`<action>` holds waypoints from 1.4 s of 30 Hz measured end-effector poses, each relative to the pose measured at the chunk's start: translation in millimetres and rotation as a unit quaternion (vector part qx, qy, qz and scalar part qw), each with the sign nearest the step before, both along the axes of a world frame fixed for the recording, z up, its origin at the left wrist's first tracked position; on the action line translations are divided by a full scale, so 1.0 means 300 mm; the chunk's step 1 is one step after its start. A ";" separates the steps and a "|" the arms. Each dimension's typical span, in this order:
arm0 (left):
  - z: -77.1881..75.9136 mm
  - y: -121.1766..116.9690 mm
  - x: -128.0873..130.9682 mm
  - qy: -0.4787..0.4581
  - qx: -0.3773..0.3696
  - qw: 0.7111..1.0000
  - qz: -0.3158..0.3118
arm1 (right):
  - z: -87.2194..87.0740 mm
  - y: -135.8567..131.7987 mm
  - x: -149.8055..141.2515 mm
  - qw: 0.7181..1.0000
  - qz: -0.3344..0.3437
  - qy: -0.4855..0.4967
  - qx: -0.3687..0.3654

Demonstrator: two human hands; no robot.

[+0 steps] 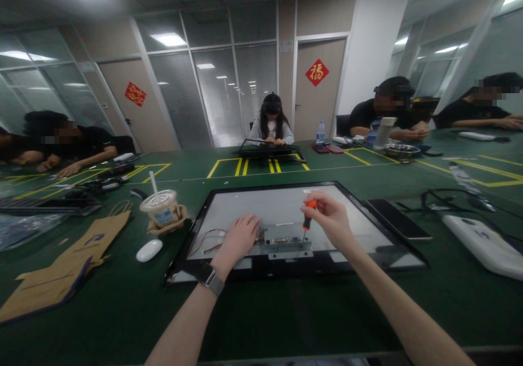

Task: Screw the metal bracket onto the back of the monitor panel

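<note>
A black-framed display panel [351, 246] lies flat on the green table in front of me. Near its close edge a metal bracket [274, 241] with ports sits on the panel. My right hand [329, 219] grips a screwdriver [309, 216] with an orange and black handle, held nearly upright. Its tip meets the right part of the bracket. Resting flat, fingers stretched out, my left hand [241, 236] lies at the bracket's left end. Thin wires [210, 241] run across the panel left of that hand.
Left of the panel are an iced drink cup [161, 208], a white oval case [149, 250] and a brown paper bag [69, 257]. A black phone [396, 219] and a white device [478, 243] with cables lie to the right. Several people sit around the table; one opposite handles a dark frame [269, 149].
</note>
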State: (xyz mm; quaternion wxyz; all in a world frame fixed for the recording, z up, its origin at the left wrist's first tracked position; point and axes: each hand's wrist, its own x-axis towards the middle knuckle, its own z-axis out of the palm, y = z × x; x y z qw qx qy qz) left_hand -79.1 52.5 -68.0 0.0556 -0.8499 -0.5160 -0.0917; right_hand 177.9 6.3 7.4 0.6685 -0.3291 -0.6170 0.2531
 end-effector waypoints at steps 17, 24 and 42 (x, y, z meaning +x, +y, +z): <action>0.007 -0.004 0.003 0.003 0.005 1.000 -0.001 | -0.030 0.016 0.007 0.998 0.045 0.001 -0.038; 0.002 -0.001 0.001 0.001 0.005 1.000 -0.002 | -0.038 0.022 0.010 0.997 0.072 0.013 -0.034; 0.026 -0.016 0.009 0.019 -0.008 1.000 0.006 | -0.027 0.021 0.015 0.998 0.067 -0.008 -0.019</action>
